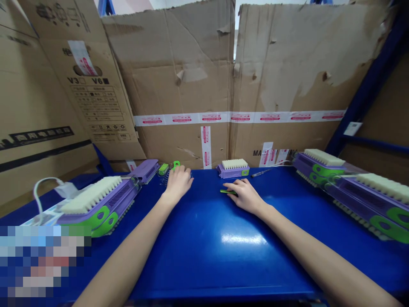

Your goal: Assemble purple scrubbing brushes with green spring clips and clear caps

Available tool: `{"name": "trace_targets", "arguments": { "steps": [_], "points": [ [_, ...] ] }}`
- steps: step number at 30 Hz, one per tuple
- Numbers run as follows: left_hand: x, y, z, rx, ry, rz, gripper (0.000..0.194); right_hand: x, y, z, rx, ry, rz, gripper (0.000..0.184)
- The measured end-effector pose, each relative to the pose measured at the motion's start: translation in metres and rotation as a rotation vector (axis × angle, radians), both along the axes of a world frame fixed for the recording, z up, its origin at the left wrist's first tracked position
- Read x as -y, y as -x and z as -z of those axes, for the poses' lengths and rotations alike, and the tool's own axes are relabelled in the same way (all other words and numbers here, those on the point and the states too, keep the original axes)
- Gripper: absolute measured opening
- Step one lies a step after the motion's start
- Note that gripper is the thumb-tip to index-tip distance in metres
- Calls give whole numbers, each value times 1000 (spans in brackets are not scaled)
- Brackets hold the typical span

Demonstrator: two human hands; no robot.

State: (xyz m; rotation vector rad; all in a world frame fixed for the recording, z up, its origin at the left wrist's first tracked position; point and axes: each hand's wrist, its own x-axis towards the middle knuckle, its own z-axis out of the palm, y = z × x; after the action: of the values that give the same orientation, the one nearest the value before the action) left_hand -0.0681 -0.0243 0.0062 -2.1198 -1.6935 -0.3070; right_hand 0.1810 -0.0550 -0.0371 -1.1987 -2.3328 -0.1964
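Note:
My left hand (179, 182) is over a loose pile of thin, clear or wire-like parts (163, 178) at the back of the table. Its fingers are bent down, and their tips and whatever they pinch are hidden. Just past it a green looped tab (176, 163) shows, with a green block (163, 169) to the left. My right hand (245, 194) rests low on the table, its fingers closed on a thin green plastic piece (225, 191) that sticks out to the left. Beyond, a purple brush body with cream bristles (234, 168) stands by the cardboard.
Purple-and-green double brushes stand at the left (105, 209) and right (367, 196). A purple shell (143, 171) lies back left, a screwdriver (260, 173) back right. A white plug with cable (66, 189) is at the left. Cardboard (185, 94) walls the blue table (204, 256).

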Motion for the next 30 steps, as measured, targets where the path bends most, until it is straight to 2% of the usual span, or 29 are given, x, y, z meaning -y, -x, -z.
{"name": "trace_targets", "arguments": {
  "steps": [4, 7, 11, 14, 16, 19, 26, 30],
  "points": [
    [-10, 21, 2, -1, 114, -31, 25, 4, 2, -2, -19, 57, -24, 31],
    [-14, 33, 0, 35, 49, -68, 30, 5, 1, -4, -15, 74, -15, 32],
    [-16, 50, -3, 80, -13, -255, 34, 5, 0, -5, 2, 80, 15, 33],
    [-18, 63, -2, 104, 91, -380, 33, 5, -1, -5, 3, 82, 23, 33],
    [-20, 69, 0, 148, 195, -415, 32, 5, -1, -4, 6, 87, 29, 33],
    [-23, 74, 3, 223, 238, -405, 29, 4, -1, -4, 7, 87, 32, 34],
    [-23, 74, 1, 305, 89, -377, 25, 3, -2, -3, -5, 91, 28, 34],
    [-25, 74, 2, 347, 75, -372, 26, 4, -2, -4, 0, 95, 28, 34]
  ]
}}
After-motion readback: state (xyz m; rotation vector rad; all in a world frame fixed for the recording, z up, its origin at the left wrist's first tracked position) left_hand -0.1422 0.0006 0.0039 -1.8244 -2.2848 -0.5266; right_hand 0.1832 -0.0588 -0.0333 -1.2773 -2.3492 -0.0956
